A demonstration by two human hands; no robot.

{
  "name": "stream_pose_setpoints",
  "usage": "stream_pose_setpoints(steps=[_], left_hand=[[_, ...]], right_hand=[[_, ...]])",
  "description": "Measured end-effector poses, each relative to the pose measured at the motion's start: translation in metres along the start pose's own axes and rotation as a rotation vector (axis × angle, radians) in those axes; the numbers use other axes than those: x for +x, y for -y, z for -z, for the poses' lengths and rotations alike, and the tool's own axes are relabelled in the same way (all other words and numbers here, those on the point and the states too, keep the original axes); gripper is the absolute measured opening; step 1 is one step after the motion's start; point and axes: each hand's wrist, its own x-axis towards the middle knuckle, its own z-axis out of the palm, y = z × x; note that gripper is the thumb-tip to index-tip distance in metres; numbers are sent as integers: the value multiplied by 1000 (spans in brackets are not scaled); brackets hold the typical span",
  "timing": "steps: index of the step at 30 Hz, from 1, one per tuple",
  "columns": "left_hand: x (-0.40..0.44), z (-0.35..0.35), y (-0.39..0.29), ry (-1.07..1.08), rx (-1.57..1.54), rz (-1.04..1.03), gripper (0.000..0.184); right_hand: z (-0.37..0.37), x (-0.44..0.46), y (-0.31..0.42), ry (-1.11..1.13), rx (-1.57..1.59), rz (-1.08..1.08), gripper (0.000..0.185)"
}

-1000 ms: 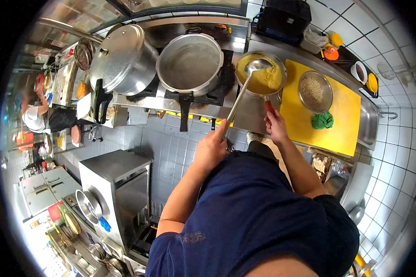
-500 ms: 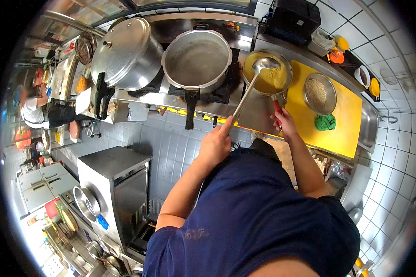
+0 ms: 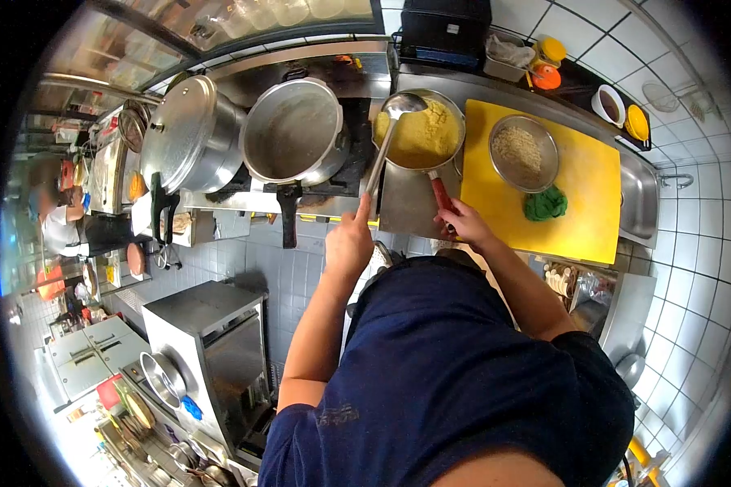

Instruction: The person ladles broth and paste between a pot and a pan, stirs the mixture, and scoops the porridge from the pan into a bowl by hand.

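My left hand point(image 3: 349, 245) is wrapped round the long handle of a steel ladle point(image 3: 404, 105). The ladle's bowl rests at the upper left part of a pan point(image 3: 418, 134) of yellow, grainy food. With my right hand point(image 3: 464, 222) I grip the pan's red handle point(image 3: 441, 193). The pan is on the steel surface between the stove and a yellow board point(image 3: 577, 195). On that board are a metal bowl point(image 3: 523, 153) of pale grains and a crumpled green cloth point(image 3: 546, 204).
Left of the pan, an open pot point(image 3: 292, 134) and a large lidded pressure cooker point(image 3: 188, 134) stand on the stove, their handles projecting over the front edge. A sink point(image 3: 640, 195) is at the right. Another person point(image 3: 61, 227) stands at the far left. A steel cabinet point(image 3: 207, 308) is behind me.
The view has shifted, so the stove and board appear further left. The ladle has moved from the pan's middle to its upper left edge. Both hands keep their holds.
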Motion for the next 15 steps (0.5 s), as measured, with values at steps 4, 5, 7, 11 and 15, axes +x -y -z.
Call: stream_pose_setpoints(steps=[4,5,7,11,15], left_hand=[[13,-14,-8,52,71,22,70],[12,-17,-13,65,68,41,71],[10,-19,-23,105,20,77,67],[5,-34,-17,80,-277,54,59],[1,10,-41,339,-1006,446,61]], right_hand=[[4,9,-14,3,-37,81,29],[5,13,-20,-5,-64,103,30],[5,9,-13,-12,-48,95,30],[7,13,-16,-26,-102,102,28],[6,12,-17,11,18,79,26]])
